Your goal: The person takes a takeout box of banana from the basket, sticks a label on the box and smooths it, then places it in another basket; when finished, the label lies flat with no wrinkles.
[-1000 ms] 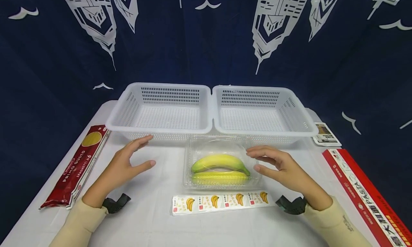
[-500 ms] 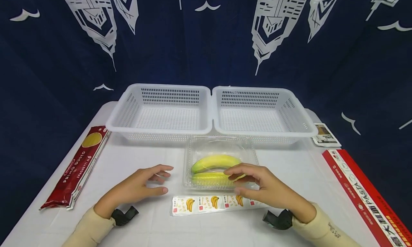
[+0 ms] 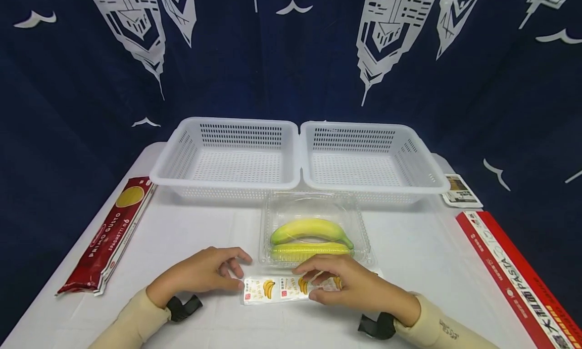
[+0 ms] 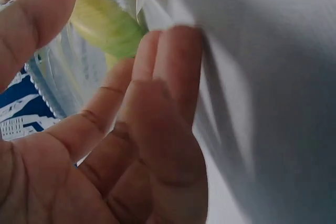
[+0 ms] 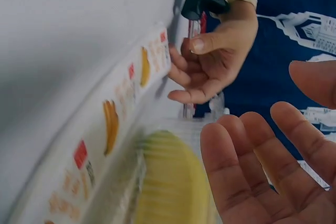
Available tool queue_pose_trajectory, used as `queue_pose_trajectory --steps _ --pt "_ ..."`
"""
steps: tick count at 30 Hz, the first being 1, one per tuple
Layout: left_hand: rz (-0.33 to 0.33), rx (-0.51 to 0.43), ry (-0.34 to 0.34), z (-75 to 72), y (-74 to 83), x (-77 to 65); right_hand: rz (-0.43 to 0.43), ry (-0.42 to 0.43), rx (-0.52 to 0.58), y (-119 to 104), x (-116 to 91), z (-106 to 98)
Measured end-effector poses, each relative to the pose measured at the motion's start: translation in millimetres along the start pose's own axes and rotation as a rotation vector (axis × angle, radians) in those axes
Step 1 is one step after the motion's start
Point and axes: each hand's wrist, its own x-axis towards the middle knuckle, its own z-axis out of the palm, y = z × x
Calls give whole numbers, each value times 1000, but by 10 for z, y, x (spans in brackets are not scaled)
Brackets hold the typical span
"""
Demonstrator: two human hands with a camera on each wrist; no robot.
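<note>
1. The banana label strip lay flat on the white table, at about 6 o'clock from the clear clamshell box and just beside its near edge. The box held a banana above what looked like a yellow corn cob.

2. The right hand covered the strip's right end, its fingers bent down over it. Whether they pinched the strip or merely rested on it, I could not tell. In the right wrist view the fingers looked loosely spread and not clenched.

3. The left hand sat at 9 o'clock from the strip, fingers relaxed and holding nothing, its fingertips near the strip's left end.

4. As I judged it, the strip was thin and lay flat, so fingers could have slid over it without catching an edge, or creased it if they pressed hard.

5. With the box this close at 12 o'clock, a knuckle could have nudged the light clamshell and shifted it toward the two white baskets behind.

6. Pulling from one end only could have dragged the strip sideways, since the left hand was not yet seen holding the other end down.

7. The red spaghetti packet at 9 o'clock and the pasta box at 3 o'clock lay well apart, so I saw little risk there.
</note>
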Motion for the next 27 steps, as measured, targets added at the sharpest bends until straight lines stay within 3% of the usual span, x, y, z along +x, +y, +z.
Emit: queue_pose_trajectory --steps 5,14,21,27 --pt "-48 -16 -55 43 24 35 42 -95 -8 44 64 116" --pt "-77 -96 -137 126 73 92 19 -183 -102 134 182 282" --pt "-111 -150 -191 160 107 123 26 -190 -168 261 262 399" --pt "-86 -198 -253 159 79 117 22 -187 -181 245 327 414"
